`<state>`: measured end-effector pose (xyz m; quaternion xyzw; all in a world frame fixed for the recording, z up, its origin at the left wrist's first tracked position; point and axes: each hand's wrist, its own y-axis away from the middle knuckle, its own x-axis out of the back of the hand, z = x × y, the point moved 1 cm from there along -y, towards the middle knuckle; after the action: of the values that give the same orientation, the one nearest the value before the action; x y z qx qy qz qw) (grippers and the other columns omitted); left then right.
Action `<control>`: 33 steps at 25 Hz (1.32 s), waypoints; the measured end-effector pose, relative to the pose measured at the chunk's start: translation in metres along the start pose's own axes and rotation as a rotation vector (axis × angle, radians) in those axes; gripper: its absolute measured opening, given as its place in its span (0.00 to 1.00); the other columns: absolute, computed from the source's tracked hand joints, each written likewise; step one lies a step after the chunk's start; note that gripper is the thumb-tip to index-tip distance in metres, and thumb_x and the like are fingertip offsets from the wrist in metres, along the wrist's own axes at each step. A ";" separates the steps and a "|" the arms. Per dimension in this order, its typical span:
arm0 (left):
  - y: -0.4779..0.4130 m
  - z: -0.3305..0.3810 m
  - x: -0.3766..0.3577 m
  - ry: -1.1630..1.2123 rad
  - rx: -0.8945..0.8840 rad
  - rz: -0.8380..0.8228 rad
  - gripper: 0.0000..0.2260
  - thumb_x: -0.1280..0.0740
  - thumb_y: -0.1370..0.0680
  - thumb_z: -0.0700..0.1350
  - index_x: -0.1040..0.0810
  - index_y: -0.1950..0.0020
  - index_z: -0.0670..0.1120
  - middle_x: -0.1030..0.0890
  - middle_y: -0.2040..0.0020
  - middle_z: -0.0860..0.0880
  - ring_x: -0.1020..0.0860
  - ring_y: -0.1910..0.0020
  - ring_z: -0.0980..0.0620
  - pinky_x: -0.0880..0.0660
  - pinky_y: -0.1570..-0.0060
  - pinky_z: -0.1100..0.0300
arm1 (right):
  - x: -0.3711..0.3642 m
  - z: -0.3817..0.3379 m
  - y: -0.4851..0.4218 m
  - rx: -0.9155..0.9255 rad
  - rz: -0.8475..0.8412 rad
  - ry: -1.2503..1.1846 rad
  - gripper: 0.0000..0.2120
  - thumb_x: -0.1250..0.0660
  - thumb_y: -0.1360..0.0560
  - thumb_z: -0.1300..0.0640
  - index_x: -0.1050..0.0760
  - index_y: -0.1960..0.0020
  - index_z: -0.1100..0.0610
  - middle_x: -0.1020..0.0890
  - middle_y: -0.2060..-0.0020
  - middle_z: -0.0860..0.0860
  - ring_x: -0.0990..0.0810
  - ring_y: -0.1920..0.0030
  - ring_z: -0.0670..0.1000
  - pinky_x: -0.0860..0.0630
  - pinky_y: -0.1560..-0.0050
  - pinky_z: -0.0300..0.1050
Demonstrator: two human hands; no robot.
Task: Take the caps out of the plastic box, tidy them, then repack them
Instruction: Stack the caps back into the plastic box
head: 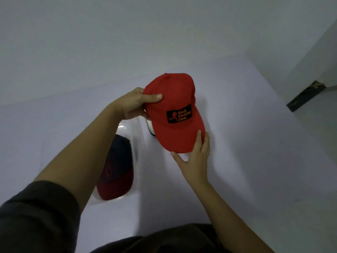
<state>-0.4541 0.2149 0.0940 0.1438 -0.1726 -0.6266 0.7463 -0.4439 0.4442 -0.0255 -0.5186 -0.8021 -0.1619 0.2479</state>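
A red cap point(173, 99) with a black patch lettered in orange is held above the white surface, its brim pointing toward me. My left hand point(133, 105) grips the back of its crown, thumb on top. My right hand point(196, 157) holds the brim's front edge from below. Under my left forearm sits the clear plastic box point(137, 143), and inside it lies a dark navy cap with a dark red brim point(116, 172), partly hidden by my arm. A pale edge and a dark strap show just beneath the red cap.
The white table point(246, 161) runs up to a white wall at the back and right. A dark strip of floor point(306, 95) shows at the right past the table's edge. My dark clothing fills the bottom of the view.
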 end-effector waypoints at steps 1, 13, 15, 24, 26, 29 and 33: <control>0.016 0.003 0.019 -0.012 -0.021 0.029 0.19 0.25 0.39 0.56 0.16 0.51 0.49 0.15 0.53 0.49 0.16 0.55 0.50 0.20 0.62 0.53 | -0.012 -0.012 0.004 0.008 -0.032 -0.031 0.50 0.27 0.32 0.44 0.57 0.24 0.54 0.54 0.24 0.58 0.55 0.24 0.56 0.50 0.29 0.49; 0.144 -0.044 0.209 -0.030 -0.142 0.381 0.28 0.22 0.43 0.61 0.17 0.48 0.49 0.16 0.46 0.49 0.18 0.46 0.48 0.21 0.52 0.47 | -0.156 -0.109 0.023 0.207 -0.541 0.163 0.57 0.28 0.35 0.36 0.62 0.24 0.55 0.58 0.24 0.56 0.59 0.24 0.55 0.53 0.25 0.53; 0.144 -0.051 0.222 -0.050 -0.169 0.385 0.24 0.23 0.41 0.60 0.17 0.49 0.50 0.16 0.47 0.49 0.18 0.47 0.48 0.22 0.48 0.46 | -0.172 -0.107 0.017 0.200 -0.586 0.289 0.63 0.28 0.40 0.32 0.66 0.25 0.53 0.60 0.24 0.57 0.62 0.24 0.57 0.57 0.26 0.55; 0.116 -0.065 0.226 -0.189 -0.213 0.236 0.16 0.27 0.35 0.54 0.18 0.51 0.48 0.14 0.56 0.55 0.17 0.53 0.55 0.21 0.57 0.66 | -0.179 -0.102 0.023 0.286 -0.520 0.383 0.61 0.26 0.42 0.34 0.61 0.24 0.50 0.48 0.25 0.58 0.58 0.24 0.58 0.54 0.26 0.57; 0.108 -0.075 0.223 -0.236 -0.168 0.184 0.25 0.25 0.40 0.60 0.17 0.53 0.42 0.14 0.55 0.51 0.17 0.54 0.55 0.20 0.56 0.65 | -0.175 -0.103 0.031 0.309 -0.510 0.365 0.58 0.25 0.41 0.36 0.61 0.25 0.45 0.49 0.26 0.59 0.55 0.24 0.58 0.49 0.27 0.57; 0.093 -0.103 0.212 -0.235 -0.051 0.093 0.30 0.24 0.44 0.63 0.17 0.57 0.39 0.15 0.56 0.43 0.17 0.55 0.50 0.20 0.50 0.58 | -0.171 -0.102 0.044 0.382 -0.457 0.346 0.54 0.25 0.40 0.39 0.59 0.29 0.42 0.48 0.27 0.58 0.50 0.25 0.59 0.42 0.29 0.57; 0.080 -0.144 0.190 -0.087 0.157 -0.066 0.26 0.20 0.46 0.59 0.15 0.56 0.44 0.15 0.53 0.43 0.17 0.52 0.45 0.21 0.47 0.50 | -0.170 -0.095 0.053 0.450 -0.342 0.340 0.52 0.26 0.40 0.38 0.55 0.28 0.45 0.49 0.30 0.51 0.50 0.27 0.55 0.37 0.33 0.56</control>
<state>-0.2905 0.0418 0.0140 0.1804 -0.2486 -0.6409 0.7035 -0.3158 0.2893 -0.0429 -0.2742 -0.8405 -0.1042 0.4555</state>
